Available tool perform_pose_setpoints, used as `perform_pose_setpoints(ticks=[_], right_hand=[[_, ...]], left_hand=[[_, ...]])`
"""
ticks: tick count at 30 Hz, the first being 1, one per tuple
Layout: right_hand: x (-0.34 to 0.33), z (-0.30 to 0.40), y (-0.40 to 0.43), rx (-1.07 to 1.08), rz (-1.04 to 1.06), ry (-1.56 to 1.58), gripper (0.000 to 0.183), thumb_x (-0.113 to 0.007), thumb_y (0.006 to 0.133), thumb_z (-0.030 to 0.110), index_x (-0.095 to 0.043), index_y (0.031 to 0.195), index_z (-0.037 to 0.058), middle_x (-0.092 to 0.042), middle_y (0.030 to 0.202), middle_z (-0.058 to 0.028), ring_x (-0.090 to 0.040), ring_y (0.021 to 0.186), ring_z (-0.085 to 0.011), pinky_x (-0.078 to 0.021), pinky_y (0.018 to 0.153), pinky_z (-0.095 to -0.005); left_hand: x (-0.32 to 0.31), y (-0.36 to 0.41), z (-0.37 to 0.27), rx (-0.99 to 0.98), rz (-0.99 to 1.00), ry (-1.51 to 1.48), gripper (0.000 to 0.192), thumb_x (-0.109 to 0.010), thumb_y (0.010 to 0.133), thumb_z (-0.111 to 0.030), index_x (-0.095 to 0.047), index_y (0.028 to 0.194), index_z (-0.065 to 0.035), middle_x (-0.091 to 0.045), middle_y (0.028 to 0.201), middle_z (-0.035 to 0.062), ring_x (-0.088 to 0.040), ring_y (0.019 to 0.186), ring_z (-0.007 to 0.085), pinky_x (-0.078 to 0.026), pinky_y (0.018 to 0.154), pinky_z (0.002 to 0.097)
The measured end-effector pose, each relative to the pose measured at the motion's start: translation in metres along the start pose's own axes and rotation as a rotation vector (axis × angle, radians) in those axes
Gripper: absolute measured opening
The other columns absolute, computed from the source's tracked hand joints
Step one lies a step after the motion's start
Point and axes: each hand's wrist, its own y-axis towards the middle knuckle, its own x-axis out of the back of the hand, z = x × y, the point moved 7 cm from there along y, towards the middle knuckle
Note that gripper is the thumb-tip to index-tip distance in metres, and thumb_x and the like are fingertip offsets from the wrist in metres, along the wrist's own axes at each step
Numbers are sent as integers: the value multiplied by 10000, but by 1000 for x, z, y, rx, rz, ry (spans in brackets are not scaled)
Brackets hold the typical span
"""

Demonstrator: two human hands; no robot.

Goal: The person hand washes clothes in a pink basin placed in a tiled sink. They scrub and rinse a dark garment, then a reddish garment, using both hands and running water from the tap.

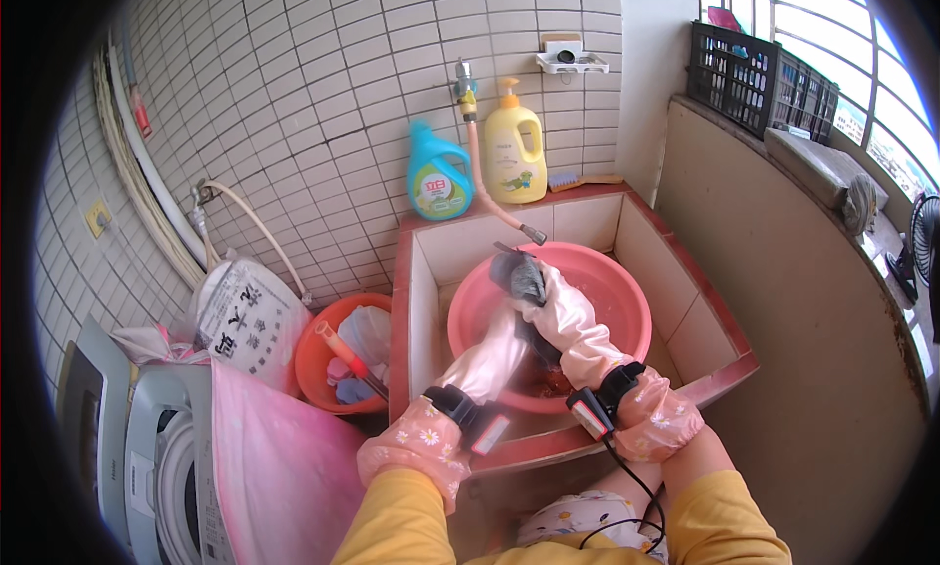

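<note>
A pink plastic basin stands in the tiled sink, with some liquid in it. Over the basin my two hands, in pale pink rubber gloves, are close together at a wet dark grey cloth. My right hand is closed on the cloth. My left hand is against its lower side, partly hidden behind the cloth and the other glove; its fingers do not show clearly. A dark part of the cloth hangs below the gloves. The pink hose ends in a metal tip just above the basin's back rim.
A blue detergent bottle, a yellow pump bottle and a wooden brush stand or lie on the sink's back ledge. To the left are an orange bucket with things in it and an open washing machine. A cable hangs from my right wrist.
</note>
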Motion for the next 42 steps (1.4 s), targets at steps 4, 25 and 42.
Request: perform_pose_setpoints(ticks=[4, 25, 42], right_hand=[[3, -20, 11, -52, -22, 64, 518, -627, 1014, 416, -635, 1376, 46, -722, 1222, -246, -675, 1172, -414, -529, 997, -473], [-12, -178, -2, -356, 264, -385, 578, -815, 924, 378, -650, 1378, 60, -755, 1220, -188, -711, 1148, -359, -537, 986, -448], [-14, -83, 21, -192, 145, 1021, 287, -632, 1063, 231, -690, 1240, 12, -735, 1084, -38, -677, 943, -135, -545, 843, -303]], left_hand=[[-5, -1, 0, -5, -15, -10, 413, -548, 1076, -458, -645, 1227, -86, -724, 1011, 56, -694, 885, 201, -553, 756, 392], [15, -9, 6, 86, -167, 92, 494, -483, 1108, -456, -620, 1282, -14, -729, 1212, 145, -704, 1088, 273, -522, 985, 453], [-16, 18, 3, 5, 218, -346, 413, -525, 1103, -355, -608, 1309, -7, -681, 1204, 129, -655, 1110, 282, -537, 1021, 402]])
